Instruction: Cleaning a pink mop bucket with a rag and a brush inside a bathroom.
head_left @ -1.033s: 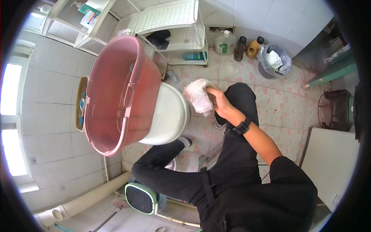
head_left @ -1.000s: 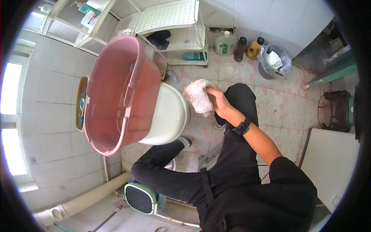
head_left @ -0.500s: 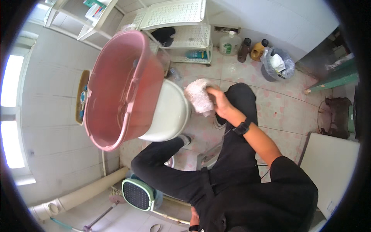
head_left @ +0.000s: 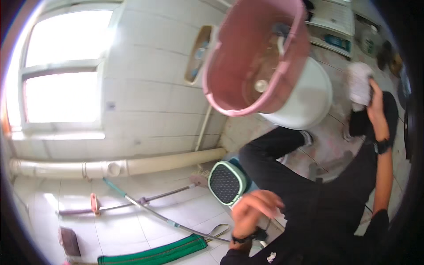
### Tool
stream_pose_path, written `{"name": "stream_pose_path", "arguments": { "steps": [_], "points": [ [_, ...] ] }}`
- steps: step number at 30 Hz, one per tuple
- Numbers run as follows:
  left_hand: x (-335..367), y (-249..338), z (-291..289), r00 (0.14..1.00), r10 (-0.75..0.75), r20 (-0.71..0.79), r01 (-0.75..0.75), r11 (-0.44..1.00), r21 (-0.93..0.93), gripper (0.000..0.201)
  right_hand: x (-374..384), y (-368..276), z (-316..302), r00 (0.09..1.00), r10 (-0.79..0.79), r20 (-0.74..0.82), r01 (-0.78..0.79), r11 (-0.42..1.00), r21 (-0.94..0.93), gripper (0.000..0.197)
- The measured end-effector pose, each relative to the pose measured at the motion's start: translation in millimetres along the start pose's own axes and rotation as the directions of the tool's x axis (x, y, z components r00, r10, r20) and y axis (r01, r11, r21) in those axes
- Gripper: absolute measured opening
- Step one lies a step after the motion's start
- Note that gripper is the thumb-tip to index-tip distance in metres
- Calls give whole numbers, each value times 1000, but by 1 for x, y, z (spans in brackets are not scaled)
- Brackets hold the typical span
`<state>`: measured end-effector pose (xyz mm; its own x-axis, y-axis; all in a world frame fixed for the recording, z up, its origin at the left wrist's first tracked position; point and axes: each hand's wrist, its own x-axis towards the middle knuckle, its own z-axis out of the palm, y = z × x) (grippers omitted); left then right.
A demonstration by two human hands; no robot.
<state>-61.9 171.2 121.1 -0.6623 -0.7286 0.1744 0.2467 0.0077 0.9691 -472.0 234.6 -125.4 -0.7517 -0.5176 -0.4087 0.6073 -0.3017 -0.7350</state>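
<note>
My right hand (head_left: 376, 101) is closed on a pale pinkish-white cloth (head_left: 359, 81), bunched up over my right knee. My left hand (head_left: 255, 211) is raised in front of my body, blurred, with fingers loosely apart and nothing seen in them; it is nearest to a green-rimmed step bin or stool (head_left: 226, 183) with a black dotted top. Ahead, a large pink plastic tub (head_left: 304, 53) rests on a white rounded lid (head_left: 316, 97), which looks like a toilet's. Inside the tub lie a greyish-blue item (head_left: 281, 30) and a small white round piece (head_left: 261, 85).
A beige pipe (head_left: 145, 165) runs along the wall under a bright window (head_left: 62, 95). Long-handled cleaning tools (head_left: 154, 216) and a green fabric mop head (head_left: 154, 254) lean at the lower left. A white rack (head_left: 331, 22) with bottles beside it stands at upper right.
The view has swung left, so the tub and cloth now lie farther right in it. My left hand has come up from the lower edge. The cloth stays in my right hand.
</note>
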Motion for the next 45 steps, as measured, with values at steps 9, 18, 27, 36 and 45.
{"name": "stream_pose_path", "arguments": {
  "steps": [9, 18, 27, 36, 45],
  "points": [
    [73, 36, 80, 865, 470, 176, -236, 691, -683, 32, 64, 46, -86, 997, -59, -58, 54, 995, -88, 57],
    [77, 33, 73, 820, 544, 177, -264, 634, -727, 29, 89, 47, -115, 997, -70, -18, 69, 996, -54, 58],
    [83, 38, 74, 818, 550, 169, -303, 662, -685, 20, 80, 46, -107, 997, -62, -41, 60, 997, -48, 59],
    [92, 21, 90, 679, 732, -65, -562, 460, -688, 16, 84, 48, -110, 992, -105, -69, 96, 989, -116, 62],
    [76, 24, 69, 796, 572, 198, -385, 731, -563, 21, 86, 49, -122, 992, -116, -50, 111, 990, -88, 60]
  ]
}}
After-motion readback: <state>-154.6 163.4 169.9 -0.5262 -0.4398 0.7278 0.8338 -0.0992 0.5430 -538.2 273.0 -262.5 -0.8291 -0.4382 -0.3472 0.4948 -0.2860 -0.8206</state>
